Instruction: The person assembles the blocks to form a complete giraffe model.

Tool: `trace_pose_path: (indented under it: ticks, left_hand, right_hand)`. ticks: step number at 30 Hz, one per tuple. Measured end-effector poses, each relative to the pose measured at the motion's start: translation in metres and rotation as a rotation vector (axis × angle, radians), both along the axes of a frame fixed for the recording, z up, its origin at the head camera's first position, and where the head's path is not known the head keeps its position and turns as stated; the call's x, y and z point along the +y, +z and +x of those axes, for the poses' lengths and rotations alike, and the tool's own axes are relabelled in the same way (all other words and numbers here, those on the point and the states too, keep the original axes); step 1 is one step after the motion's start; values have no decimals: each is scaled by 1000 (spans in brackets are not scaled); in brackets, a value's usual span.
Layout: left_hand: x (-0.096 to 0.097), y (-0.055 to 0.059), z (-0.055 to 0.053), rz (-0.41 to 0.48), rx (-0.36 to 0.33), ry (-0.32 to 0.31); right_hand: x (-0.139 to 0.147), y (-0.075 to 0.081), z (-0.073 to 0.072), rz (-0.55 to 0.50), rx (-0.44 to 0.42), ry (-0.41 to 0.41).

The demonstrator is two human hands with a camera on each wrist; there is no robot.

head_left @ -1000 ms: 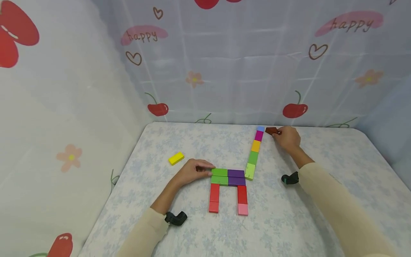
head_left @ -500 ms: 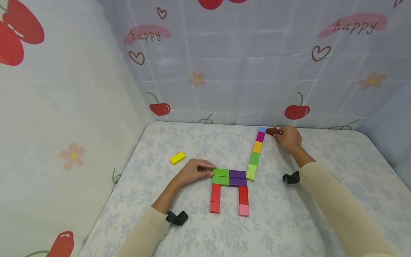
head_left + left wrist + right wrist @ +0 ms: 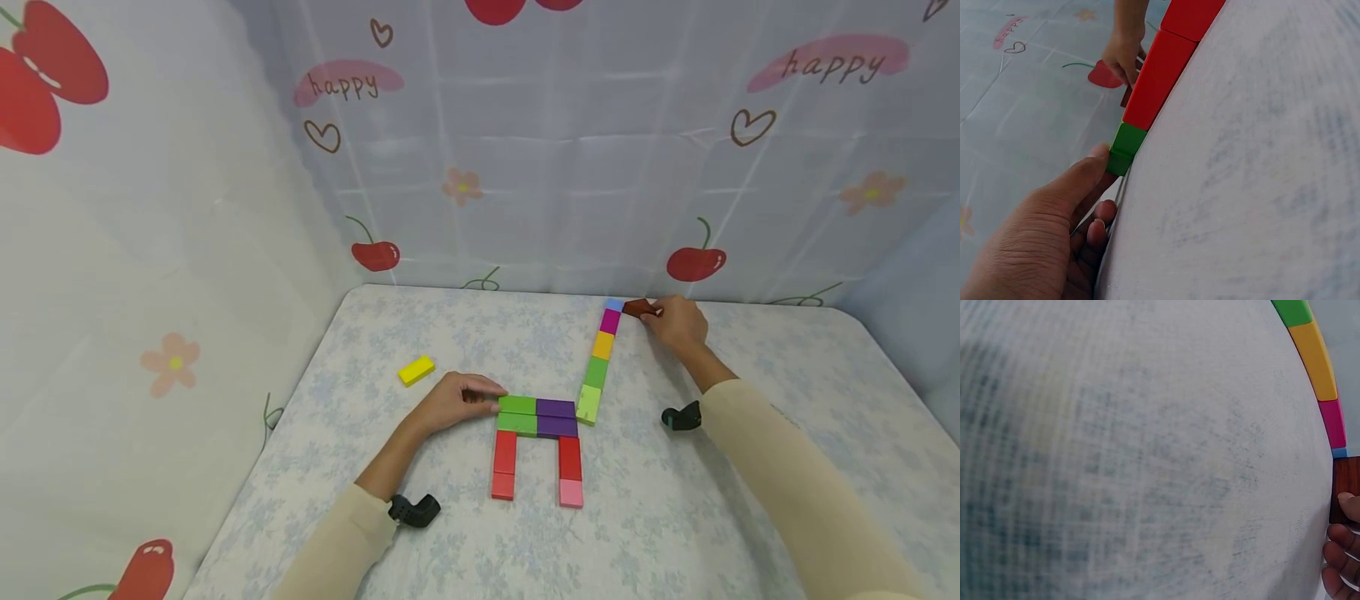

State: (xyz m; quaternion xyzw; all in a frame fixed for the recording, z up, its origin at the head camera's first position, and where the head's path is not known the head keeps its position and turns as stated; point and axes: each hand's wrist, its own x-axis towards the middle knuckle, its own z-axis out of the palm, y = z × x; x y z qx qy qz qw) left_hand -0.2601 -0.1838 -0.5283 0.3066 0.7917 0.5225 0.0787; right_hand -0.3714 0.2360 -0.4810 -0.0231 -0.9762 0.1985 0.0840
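At the table's far edge, my right hand point(image 3: 677, 322) pinches a dark brown wooden block point(image 3: 639, 308) between thumb and fingers. That block meets the small blue block point(image 3: 614, 305) topping a slanted row of magenta, orange point(image 3: 603, 345), green and lime blocks point(image 3: 588, 404). In the right wrist view the brown block point(image 3: 1347, 487) shows wood grain under the thumb. With its fingertips, my left hand point(image 3: 453, 404) touches the left end of two stacked green blocks point(image 3: 517, 405), which lie beside purple blocks point(image 3: 557, 408). Red blocks point(image 3: 505, 452) and a pink block point(image 3: 571, 493) extend below as two legs.
A loose yellow block point(image 3: 416, 371) lies left of the built figure, beyond my left hand. The table point(image 3: 337, 500) has a pale floral cover. A printed curtain point(image 3: 555, 167) hangs right behind its far edge, with another at the left.
The brown block has moved slightly left, closing the small gap to the blue block. My left hand stays at the green blocks. The head view has shifted a little.
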Motion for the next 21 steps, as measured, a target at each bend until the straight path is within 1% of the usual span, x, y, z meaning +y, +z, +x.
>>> trace_pose_path:
  ticks: [4, 12, 21]
  left_hand:
    - [-1, -3, -2, 0, 0, 2]
    - [-1, 1, 0, -21, -5, -12]
    - [-2, 3, 0, -20, -21, -4]
  right_hand:
    - [0, -1, 0, -6, 8, -1]
    - [3, -5, -2, -3, 10, -8]
    - [2, -3, -1, -6, 15, 0]
